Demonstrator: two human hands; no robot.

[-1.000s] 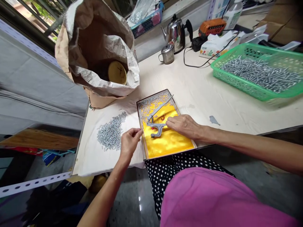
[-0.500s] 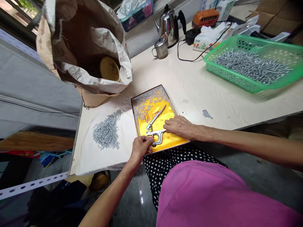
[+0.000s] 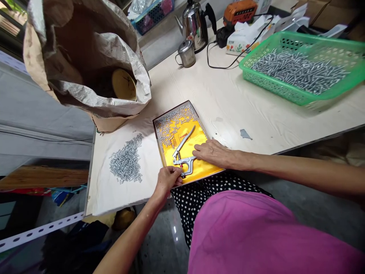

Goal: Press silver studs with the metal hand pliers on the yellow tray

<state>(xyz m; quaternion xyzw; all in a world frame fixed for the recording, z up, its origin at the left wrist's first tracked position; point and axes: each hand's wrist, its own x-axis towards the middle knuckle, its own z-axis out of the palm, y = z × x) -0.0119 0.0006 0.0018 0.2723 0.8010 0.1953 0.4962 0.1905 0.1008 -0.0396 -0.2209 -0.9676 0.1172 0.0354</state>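
Observation:
A pair of silver hand-press pliers (image 3: 189, 166) lies in a shallow tray (image 3: 202, 121) lined with yellow cloth, its long upper handle raised and its jaws apart. My right hand (image 3: 212, 152) is closed around the end of the lower handle. At the jaw end, my left hand (image 3: 167, 178) has thumb and fingers pinched together beside a small red part; anything between the fingertips is too small to make out. Small metal pins (image 3: 168, 127) are scattered over the far and left parts of the tray.
A heap of metal pieces (image 3: 125, 161) lies on white cloth to the left. Behind it stands a large open paper sack (image 3: 99, 123). A green basket (image 3: 270, 89) of metal pieces sits at right. A metal cup (image 3: 187, 55) and kettle (image 3: 195, 26) stand at the back.
The whole view has shifted slightly, so the table things appear further left. Both hands keep their places at the pliers, and the upper handle remains raised.

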